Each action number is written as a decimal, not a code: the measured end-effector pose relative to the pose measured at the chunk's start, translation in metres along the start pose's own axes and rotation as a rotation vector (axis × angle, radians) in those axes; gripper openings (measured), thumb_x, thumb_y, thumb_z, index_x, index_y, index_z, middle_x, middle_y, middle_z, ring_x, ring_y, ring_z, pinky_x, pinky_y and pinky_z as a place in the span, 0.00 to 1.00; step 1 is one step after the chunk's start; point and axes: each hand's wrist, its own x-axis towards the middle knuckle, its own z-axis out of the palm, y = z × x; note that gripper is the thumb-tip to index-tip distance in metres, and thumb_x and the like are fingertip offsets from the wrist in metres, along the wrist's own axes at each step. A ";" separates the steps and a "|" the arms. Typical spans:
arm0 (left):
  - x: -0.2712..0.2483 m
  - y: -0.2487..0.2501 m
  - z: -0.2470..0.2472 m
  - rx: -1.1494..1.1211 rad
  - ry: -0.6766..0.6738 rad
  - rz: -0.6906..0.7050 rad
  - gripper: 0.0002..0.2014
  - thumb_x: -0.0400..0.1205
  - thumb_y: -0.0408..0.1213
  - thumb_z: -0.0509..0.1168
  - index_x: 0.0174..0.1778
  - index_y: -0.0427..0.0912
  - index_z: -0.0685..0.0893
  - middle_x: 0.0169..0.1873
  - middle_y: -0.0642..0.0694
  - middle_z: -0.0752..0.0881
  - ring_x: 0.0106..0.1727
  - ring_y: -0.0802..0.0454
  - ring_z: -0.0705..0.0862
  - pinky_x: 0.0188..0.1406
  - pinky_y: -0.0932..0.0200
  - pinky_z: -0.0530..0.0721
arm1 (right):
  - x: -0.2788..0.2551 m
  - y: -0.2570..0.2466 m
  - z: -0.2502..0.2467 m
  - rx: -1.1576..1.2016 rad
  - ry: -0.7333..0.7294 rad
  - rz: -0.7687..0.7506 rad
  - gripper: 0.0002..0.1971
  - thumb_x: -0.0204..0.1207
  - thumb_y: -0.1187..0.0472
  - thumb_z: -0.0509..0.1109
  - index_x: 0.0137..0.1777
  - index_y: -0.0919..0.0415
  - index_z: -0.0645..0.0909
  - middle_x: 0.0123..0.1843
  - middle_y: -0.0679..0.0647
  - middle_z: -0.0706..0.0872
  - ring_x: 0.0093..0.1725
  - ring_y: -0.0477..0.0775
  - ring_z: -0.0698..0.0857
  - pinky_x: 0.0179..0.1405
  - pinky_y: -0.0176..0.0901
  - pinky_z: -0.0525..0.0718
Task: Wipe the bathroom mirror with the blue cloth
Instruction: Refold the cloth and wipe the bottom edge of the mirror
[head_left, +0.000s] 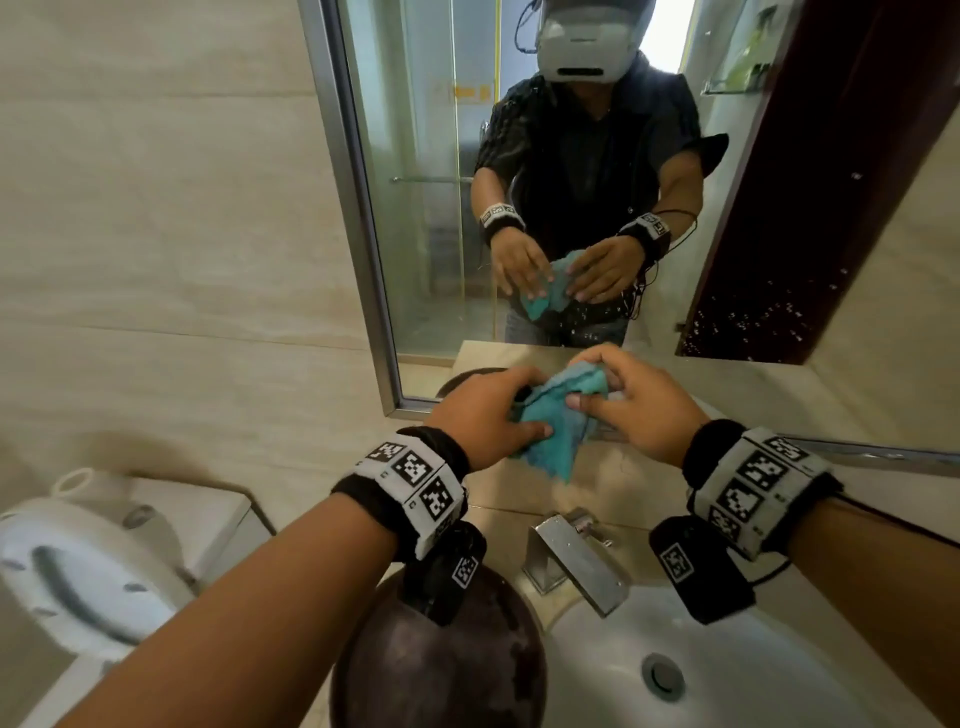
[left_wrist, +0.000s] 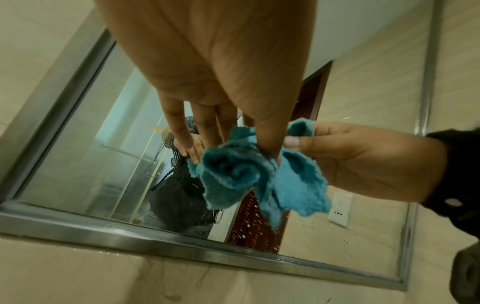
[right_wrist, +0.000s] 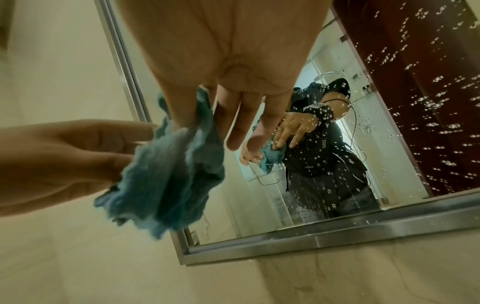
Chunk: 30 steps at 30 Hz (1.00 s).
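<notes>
A crumpled blue cloth (head_left: 553, 431) hangs between both hands, held in the air just in front of the lower edge of the mirror (head_left: 467, 156). My left hand (head_left: 485, 418) pinches its left part between thumb and fingers. My right hand (head_left: 631, 400) pinches the upper right corner with thumb and forefinger. In the left wrist view the cloth (left_wrist: 262, 174) droops in folds below the left thumb, with the right hand (left_wrist: 358, 156) holding its edge. The right wrist view shows the cloth (right_wrist: 171, 174) in front of the mirror (right_wrist: 389, 102), whose glass is speckled with water drops.
A metal frame (head_left: 353, 208) edges the mirror. Below lie a beige stone counter (head_left: 519, 499), a steel faucet (head_left: 576, 558), a white basin (head_left: 727, 675) and a dark round bowl (head_left: 441, 665). A white toilet (head_left: 88, 566) stands at the lower left. Beige tiled wall fills the left.
</notes>
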 end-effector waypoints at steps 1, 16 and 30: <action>0.002 0.000 0.000 -0.015 0.019 -0.014 0.20 0.77 0.43 0.70 0.64 0.46 0.77 0.55 0.46 0.86 0.55 0.48 0.83 0.54 0.53 0.83 | 0.003 -0.002 0.001 0.044 0.040 -0.011 0.15 0.75 0.66 0.72 0.58 0.53 0.73 0.50 0.55 0.87 0.50 0.52 0.88 0.47 0.47 0.88; 0.042 -0.027 -0.011 -0.271 0.031 0.006 0.25 0.82 0.32 0.60 0.74 0.54 0.64 0.57 0.43 0.85 0.51 0.48 0.86 0.51 0.54 0.84 | 0.043 0.007 0.019 -0.365 0.250 -0.414 0.23 0.68 0.70 0.69 0.65 0.63 0.79 0.55 0.61 0.75 0.50 0.45 0.77 0.51 0.15 0.69; 0.096 -0.073 0.011 0.763 0.249 0.059 0.58 0.72 0.58 0.70 0.79 0.48 0.28 0.78 0.43 0.26 0.80 0.42 0.29 0.78 0.31 0.40 | 0.094 0.026 -0.008 -1.067 0.425 -0.671 0.26 0.72 0.60 0.66 0.71 0.67 0.75 0.65 0.69 0.74 0.62 0.69 0.74 0.62 0.58 0.80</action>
